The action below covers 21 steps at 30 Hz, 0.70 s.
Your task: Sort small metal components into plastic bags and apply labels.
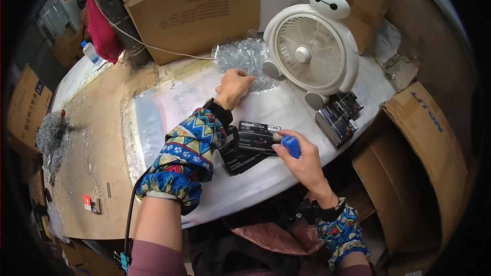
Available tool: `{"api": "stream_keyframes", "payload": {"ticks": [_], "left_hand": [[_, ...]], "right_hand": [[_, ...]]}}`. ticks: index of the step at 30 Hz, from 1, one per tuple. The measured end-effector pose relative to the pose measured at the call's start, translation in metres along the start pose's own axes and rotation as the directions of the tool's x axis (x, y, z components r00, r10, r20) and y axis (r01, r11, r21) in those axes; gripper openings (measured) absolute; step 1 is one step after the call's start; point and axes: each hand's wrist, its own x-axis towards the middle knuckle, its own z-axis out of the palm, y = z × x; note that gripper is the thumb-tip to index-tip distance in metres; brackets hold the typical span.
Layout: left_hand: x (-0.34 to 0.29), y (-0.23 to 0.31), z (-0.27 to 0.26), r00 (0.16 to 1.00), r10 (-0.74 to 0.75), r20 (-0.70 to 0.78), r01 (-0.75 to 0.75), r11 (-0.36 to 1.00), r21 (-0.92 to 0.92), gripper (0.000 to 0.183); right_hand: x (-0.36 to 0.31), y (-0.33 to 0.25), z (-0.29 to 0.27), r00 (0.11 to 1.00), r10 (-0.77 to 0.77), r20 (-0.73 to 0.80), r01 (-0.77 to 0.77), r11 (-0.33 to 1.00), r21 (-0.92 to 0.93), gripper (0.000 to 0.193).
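Observation:
My left hand (pixel 235 88) reaches across the table to the near edge of a pile of thin, shiny, clear-silvery strands (pixel 243 57). Its fingers are bent together, and whatever they may hold is hidden. In my right hand (pixel 307 163) is a blue-handled tool (pixel 291 146), gripped near the table's front edge; its working end cannot be made out. Right beside that hand lies a flat black printed package (pixel 255 140), overlapping other black packages (pixel 238 162) partly covered by my left sleeve.
A white figure-shaped fan (pixel 307 53) stands behind a bundle of black packages (pixel 335 122). Cardboard boxes (pixel 199 20) line the back, and an open carton (pixel 404 174) sits at right. To the left are a tangled grey wire heap (pixel 51 135), a small red-and-white box (pixel 91 204) and a bottle (pixel 90 52).

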Motion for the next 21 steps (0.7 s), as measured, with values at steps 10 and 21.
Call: {"api": "stream_keyframes", "payload": {"ticks": [10, 21], "left_hand": [[-0.083, -0.012, -0.089, 0.996, 0.052, 0.075, 0.007, 0.774, -0.633, 0.024], [-0.255, -0.02, -0.114, 0.957, -0.17, 0.235, 0.29, 0.587, -0.756, 0.024]], "right_hand": [[0.018, -0.005, 0.012, 0.882, -0.433, 0.187, 0.461, 0.708, -0.536, 0.027], [0.01, -0.05, 0.001, 0.945, 0.205, 0.253, -0.26, 0.943, 0.207, 0.031]]}}
